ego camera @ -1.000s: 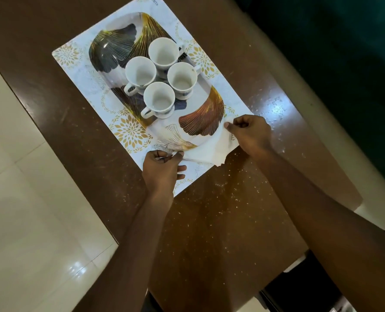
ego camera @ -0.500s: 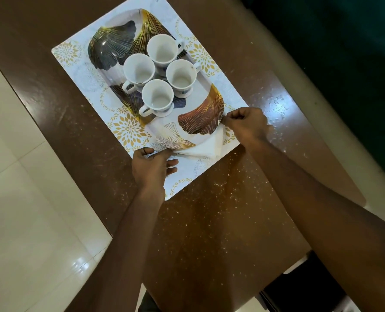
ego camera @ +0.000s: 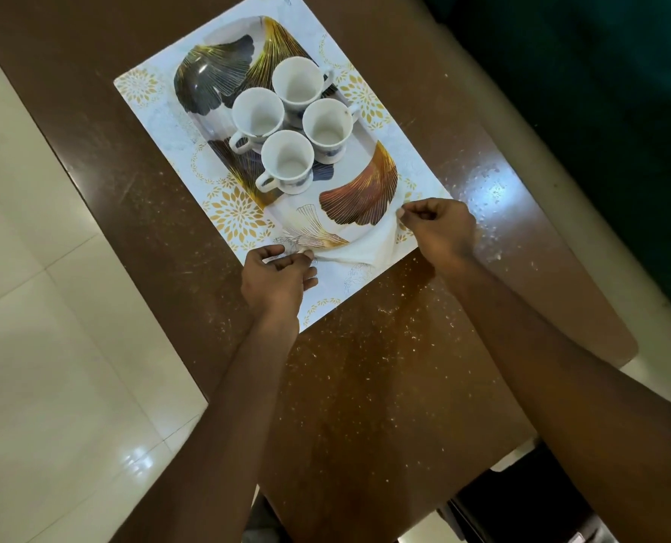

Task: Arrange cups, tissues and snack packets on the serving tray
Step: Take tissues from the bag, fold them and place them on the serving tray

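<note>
Left grip [ego camera: 277, 276] pinches tissue [ego camera: 359, 248] corner; right grip [ego camera: 439, 229] pinches opp. corner. Tissue taut betw. grips, at tray [ego camera: 365, 154] rim nearest grips, partly on placemat [ego camera: 145, 88]; over or under rim unclear. Risk (est.): uneven pull tears thin tissue or drags it off tray; snag on rim could jolt tray, rattle 4 cups [ego camera: 286, 162] clustered beyond grips. Snack packets not in view. No legible writing, brand.

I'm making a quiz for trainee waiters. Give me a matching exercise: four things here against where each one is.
Things:
1 cups
2 tissue
3 tray
4 placemat

Places:
A on the brown table
B pinched by left hand and right hand
C on the placemat
D on the tray

Pairs: 1-D, 2-B, 3-C, 4-A
</note>
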